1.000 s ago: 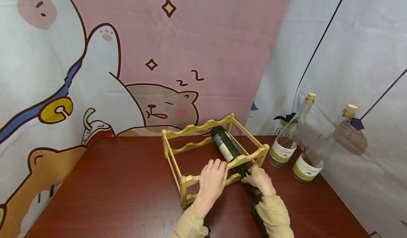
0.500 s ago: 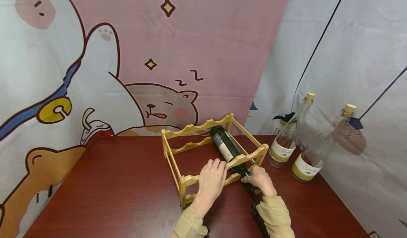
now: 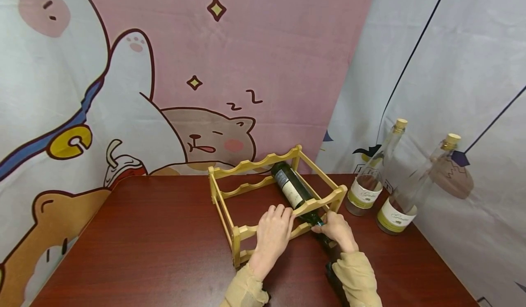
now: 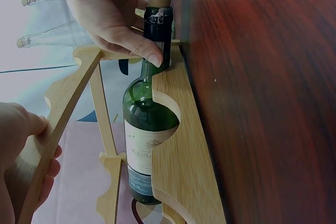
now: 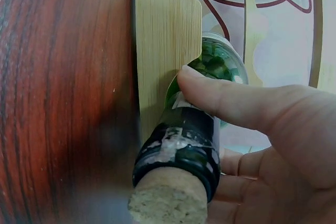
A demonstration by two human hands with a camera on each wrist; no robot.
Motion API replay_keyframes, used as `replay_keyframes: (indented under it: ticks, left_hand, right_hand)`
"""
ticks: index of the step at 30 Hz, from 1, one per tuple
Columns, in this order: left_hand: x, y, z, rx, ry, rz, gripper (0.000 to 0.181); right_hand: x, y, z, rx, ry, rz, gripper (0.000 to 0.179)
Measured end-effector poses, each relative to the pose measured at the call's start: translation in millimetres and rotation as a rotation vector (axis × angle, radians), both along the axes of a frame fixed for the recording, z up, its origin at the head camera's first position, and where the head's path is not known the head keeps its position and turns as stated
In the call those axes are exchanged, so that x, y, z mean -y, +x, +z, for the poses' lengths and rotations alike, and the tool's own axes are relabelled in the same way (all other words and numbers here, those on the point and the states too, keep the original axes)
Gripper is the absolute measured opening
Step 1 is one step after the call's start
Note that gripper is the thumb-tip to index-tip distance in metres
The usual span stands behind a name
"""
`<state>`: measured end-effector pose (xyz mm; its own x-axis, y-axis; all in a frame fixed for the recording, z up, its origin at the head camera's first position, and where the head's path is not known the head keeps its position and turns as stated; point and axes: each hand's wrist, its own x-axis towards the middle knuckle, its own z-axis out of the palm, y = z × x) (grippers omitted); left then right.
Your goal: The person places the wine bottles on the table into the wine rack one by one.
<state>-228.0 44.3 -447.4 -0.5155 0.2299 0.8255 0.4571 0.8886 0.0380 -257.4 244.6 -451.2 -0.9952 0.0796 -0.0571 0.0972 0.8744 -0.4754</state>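
A green wine bottle (image 3: 290,189) with a white label lies in the right end of a light wooden wine rack (image 3: 239,232), its neck toward the person. My right hand (image 3: 336,231) holds the neck, thumb on one side and fingers on the other, as the right wrist view shows; a cork (image 5: 168,199) sticks out of the mouth. In the left wrist view the bottle rests in a scalloped notch of the lower front rail (image 4: 178,177). My left hand (image 3: 274,231) grips the upper front rail (image 4: 63,100), fingers wrapped over it.
Two clear corked bottles with white and yellow labels, a nearer one (image 3: 397,215) and a farther one (image 3: 365,193), stand right of the rack on the dark red table (image 3: 156,247). A patterned cloth (image 3: 279,70) hangs behind.
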Motion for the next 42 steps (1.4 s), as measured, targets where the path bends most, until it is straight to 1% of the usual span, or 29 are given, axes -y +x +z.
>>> replay_keyframes:
  ticks: [5,11,16,22,30,37,42]
  left_hand:
    - [-0.2,0.4,0.8,-0.003,0.004,-0.006,0.011]
    - [-0.5,0.5,0.6,0.002,0.001,-0.003,0.011]
    - [-0.7,0.6,0.4,-0.002,-0.006,0.002,0.011]
    - [-0.7,0.5,0.2,-0.003,-0.008,-0.003,0.011]
    - [-0.9,0.7,1.1,-0.002,-0.001,-0.008,0.012]
    - [-0.4,0.6,1.2,-0.012,-0.013,0.008,0.011]
    - [-0.3,0.4,0.7,-0.012,-0.015,0.013,0.011]
  right_hand:
    - [-1.0,0.1,1.4,-0.019,-0.006,0.006,0.043]
    - [-3.1,1.1,2.9,-0.016,-0.044,0.014,0.047]
    - [-4.9,1.6,1.2,-0.029,-0.061,0.028,0.049]
    - [-5.5,1.9,0.1,-0.018,-0.099,0.051,0.05]
    - [-4.4,2.1,0.8,-0.007,-0.103,0.056,0.045]
    - [-3.9,-0.5,-2.5,0.034,-0.114,0.074,0.043]
    - [-2.2,1.1,-2.3,0.059,-0.105,0.071,0.027]
